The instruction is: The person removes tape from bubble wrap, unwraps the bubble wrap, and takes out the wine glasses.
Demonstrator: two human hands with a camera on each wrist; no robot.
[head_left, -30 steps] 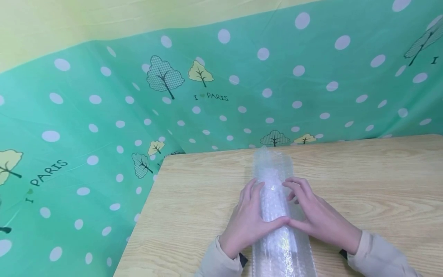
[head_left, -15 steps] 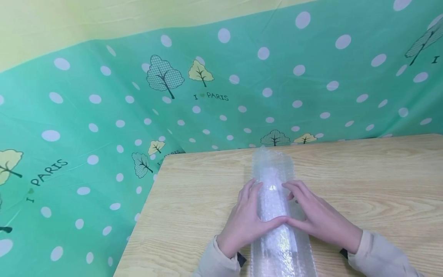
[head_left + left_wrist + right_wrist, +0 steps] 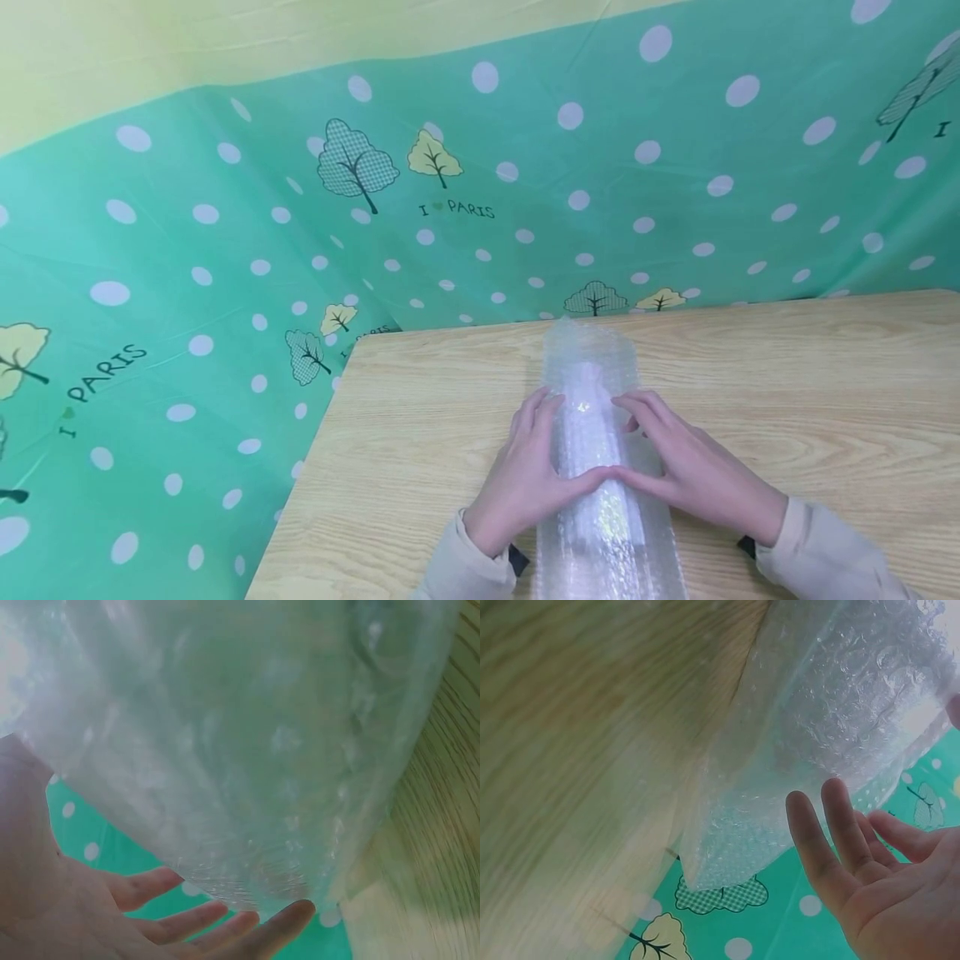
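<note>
A long bundle of clear bubble wrap (image 3: 592, 437) lies lengthwise on the table, with something whitish showing through its layers. My left hand (image 3: 523, 479) rests along its left side, thumb across the top and fingers loosely bent at the edge. On the opposite side is my right hand (image 3: 693, 471), its thumb tip meeting the left one above the bundle. In the left wrist view, extended fingers (image 3: 187, 922) reach under the wrap's (image 3: 240, 750) lower edge. The right wrist view shows relaxed, spread fingers (image 3: 810, 832) beside the bubble wrap (image 3: 840, 712).
The light wood table (image 3: 420, 433) extends to both sides of the bundle. Behind it hangs a green cloth (image 3: 450, 250) with white dots and printed trees. The wrap's flat far end (image 3: 588, 342) lies close to the table's back edge.
The left hand has shifted slightly to the left, and the wrap has spread a little that way too. The touching thumbs have drifted left. The right hand is nearly still.
</note>
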